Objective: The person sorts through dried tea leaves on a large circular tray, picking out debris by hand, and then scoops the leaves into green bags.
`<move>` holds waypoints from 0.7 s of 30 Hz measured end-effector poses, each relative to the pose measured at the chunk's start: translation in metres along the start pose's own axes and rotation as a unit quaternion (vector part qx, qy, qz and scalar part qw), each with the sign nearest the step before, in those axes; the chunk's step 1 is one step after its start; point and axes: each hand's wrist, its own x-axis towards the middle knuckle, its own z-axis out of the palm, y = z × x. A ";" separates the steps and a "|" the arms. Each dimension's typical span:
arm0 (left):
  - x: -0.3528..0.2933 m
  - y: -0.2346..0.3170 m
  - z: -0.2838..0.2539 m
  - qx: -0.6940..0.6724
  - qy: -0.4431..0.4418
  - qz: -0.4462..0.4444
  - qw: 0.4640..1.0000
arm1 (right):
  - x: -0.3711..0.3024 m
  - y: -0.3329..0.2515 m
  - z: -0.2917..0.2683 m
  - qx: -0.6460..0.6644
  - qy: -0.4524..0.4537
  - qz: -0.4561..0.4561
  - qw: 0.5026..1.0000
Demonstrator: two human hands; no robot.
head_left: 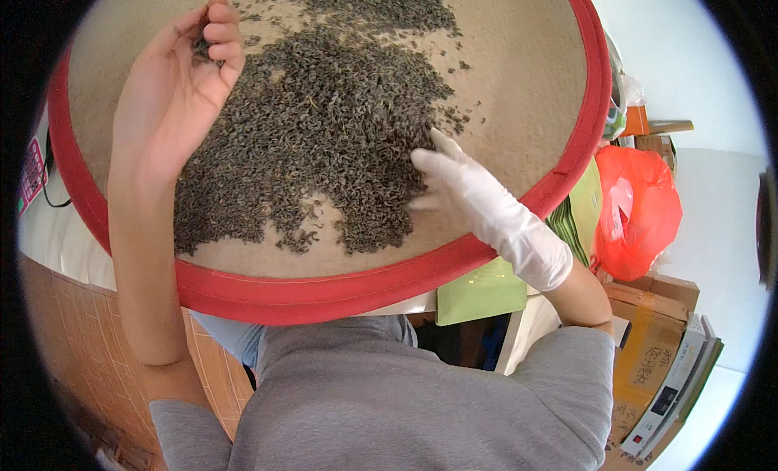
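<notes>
Dark, curled dried tea leaves (324, 123) lie heaped across a round, flat tray with a red cloth rim (316, 291). Over the heap's left side is my bare left hand (185, 78), palm turned up, its fingers curled around a small bunch of leaves. My right hand (470, 187), in a thin white glove, is at the right edge of the heap. Its fingers are apart and slightly blurred, the tips by the leaves, and nothing shows in its grasp. A second patch of tea leaves (389, 5) lies at the far side of the tray.
Under the tray's near right edge sits a light green packet (482, 293). A red plastic bag (640, 216) stands to the right, above a cardboard box (636, 366) and a flat white device (668, 390). A pale tabletop (61, 240) shows at left above a tiled floor (73, 325).
</notes>
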 end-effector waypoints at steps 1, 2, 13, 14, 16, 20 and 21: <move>0.001 0.004 -0.003 -0.005 0.006 0.002 1.000 | 0.006 -0.002 0.006 0.048 0.014 -0.008 0.999; 0.004 0.006 -0.007 -0.009 0.011 0.003 1.000 | 0.013 -0.004 0.009 0.097 0.029 -0.015 0.995; 0.003 0.004 -0.022 0.013 0.022 0.019 1.000 | -0.014 -0.049 -0.006 -0.242 -0.073 -0.254 0.933; 0.003 0.002 -0.022 0.021 0.018 0.021 0.999 | -0.011 -0.038 -0.015 -0.326 -0.094 -0.278 0.899; 0.001 0.001 -0.022 0.032 0.018 0.022 0.999 | -0.020 -0.026 -0.016 -0.404 -0.158 -0.290 0.853; 0.001 -0.001 -0.020 0.028 0.033 0.021 0.999 | -0.027 -0.009 0.003 -0.412 -0.311 -0.286 0.807; 0.003 -0.001 -0.021 0.023 0.035 0.017 0.999 | -0.026 -0.003 0.008 -0.417 -0.344 -0.290 0.790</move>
